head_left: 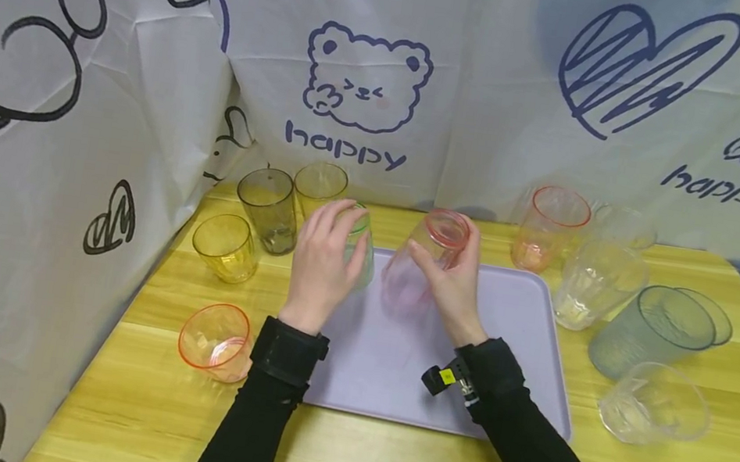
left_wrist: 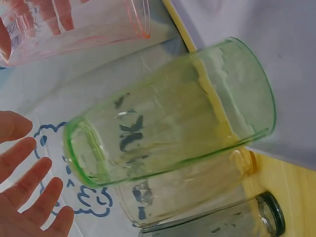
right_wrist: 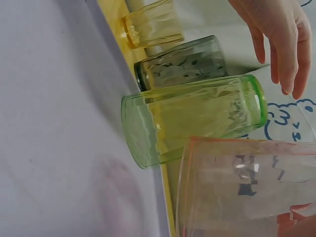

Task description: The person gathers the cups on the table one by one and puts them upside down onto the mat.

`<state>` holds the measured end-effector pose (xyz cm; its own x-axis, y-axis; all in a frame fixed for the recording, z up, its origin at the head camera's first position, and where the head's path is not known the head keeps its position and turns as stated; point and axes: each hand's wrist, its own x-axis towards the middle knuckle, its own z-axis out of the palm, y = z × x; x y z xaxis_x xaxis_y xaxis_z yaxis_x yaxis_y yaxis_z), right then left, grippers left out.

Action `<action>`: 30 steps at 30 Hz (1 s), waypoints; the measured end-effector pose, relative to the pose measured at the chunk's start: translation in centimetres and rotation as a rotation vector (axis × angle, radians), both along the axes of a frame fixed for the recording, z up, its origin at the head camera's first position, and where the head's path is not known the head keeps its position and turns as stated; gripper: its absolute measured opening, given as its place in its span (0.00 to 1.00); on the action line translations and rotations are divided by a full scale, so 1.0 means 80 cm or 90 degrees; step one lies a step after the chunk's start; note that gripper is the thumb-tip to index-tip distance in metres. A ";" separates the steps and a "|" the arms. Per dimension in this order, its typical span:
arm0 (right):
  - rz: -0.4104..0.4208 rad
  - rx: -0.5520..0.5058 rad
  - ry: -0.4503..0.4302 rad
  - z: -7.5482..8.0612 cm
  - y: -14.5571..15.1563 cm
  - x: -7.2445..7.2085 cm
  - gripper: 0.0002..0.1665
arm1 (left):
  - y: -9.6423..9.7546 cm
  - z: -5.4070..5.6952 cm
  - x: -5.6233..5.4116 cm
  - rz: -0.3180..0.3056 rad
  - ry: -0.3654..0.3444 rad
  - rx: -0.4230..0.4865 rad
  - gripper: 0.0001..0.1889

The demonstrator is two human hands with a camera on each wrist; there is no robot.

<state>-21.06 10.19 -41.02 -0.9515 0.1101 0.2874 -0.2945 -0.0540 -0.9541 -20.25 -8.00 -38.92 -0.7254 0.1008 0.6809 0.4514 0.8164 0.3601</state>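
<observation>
Nearest are 2 black sleeves (head_left: pixel 253 428) with 2 black wristbands, reaching over 1 lilac tray (head_left: pixel 392 376). At the front, 1 orange-rimmed glass (head_left: pixel 215 347) stands left of the tray and 1 clear glass (head_left: pixel 650 409) right of it.

Farther on, the right hand (head_left: pixel 456 286) grips 1 pink glass (head_left: pixel 406 279), mouth down over the tray; whether its rim touches, I cannot tell. The left hand (head_left: pixel 323 260) has its fingers spread just beside the base of 1 green glass (left_wrist: pixel 173 118), which stands mouth down at the tray's far left corner.

Left, farther: 1 yellow glass (head_left: pixel 225 250), 1 grey glass (head_left: pixel 267 213), 1 pale amber glass (head_left: pixel 321 183). Right: 2 blue-grey glasses (head_left: pixel 646 341), 2 more clear ones, 1 red-orange glass (head_left: pixel 548 228). Beyond hangs 1 printed cloth (head_left: pixel 483 136).
</observation>
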 end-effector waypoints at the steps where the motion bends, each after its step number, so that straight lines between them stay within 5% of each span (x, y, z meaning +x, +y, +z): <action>1: 0.000 0.009 -0.001 -0.001 -0.001 -0.002 0.44 | -0.001 -0.001 -0.001 0.004 -0.005 -0.002 0.16; 13: 0.005 0.054 -0.024 -0.012 -0.017 -0.021 0.46 | -0.011 -0.014 -0.012 0.023 -0.065 -0.008 0.16; 30: 0.048 0.114 -0.012 -0.034 -0.032 -0.040 0.48 | -0.014 -0.024 -0.015 0.029 -0.071 -0.020 0.15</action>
<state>-24.23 7.64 -43.73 -0.9605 -0.0134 0.2781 -0.2781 0.0951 -0.9558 -21.44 -9.15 -40.86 -0.8011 0.0860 0.5923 0.3721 0.8466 0.3804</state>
